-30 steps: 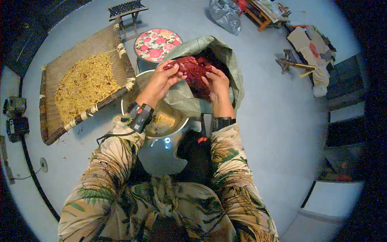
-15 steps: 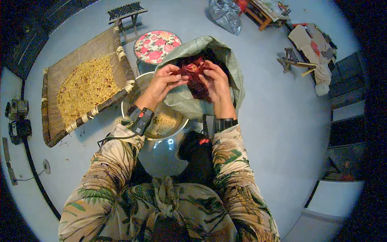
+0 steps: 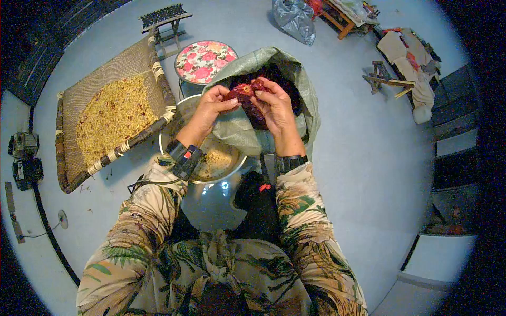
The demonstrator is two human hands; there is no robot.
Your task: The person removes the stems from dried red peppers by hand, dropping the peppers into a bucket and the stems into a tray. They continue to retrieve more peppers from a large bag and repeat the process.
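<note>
A dried red chili [image 3: 240,93], split and opened out, is held over the mouth of a pale green woven sack [image 3: 307,87]. My left hand [image 3: 212,108] pinches it between thumb and fingers. My right hand [image 3: 278,108] grips a reddish end piece [image 3: 258,87] of the chili close beside it. Inside the sack lies a dark red mass of chilies [image 3: 256,117]. Below my left wrist, partly covered by the arm and the sack, stands a metal basin [image 3: 224,164] with small yellowish seeds at its bottom.
Left of me, a woven tray [image 3: 126,60] holds a spread of yellow seeds [image 3: 110,124] with red bits. A stool with a flowered top [image 3: 205,60] stands behind the basin. Farther off are a dark folding stool [image 3: 166,18], a grey plastic bag [image 3: 294,22] and a small wooden bench [image 3: 387,79].
The chili shows more clearly between my fingers, with its pieces drawn up and slightly apart. My right hand has moved slightly left, its fingers curled more around its piece.
</note>
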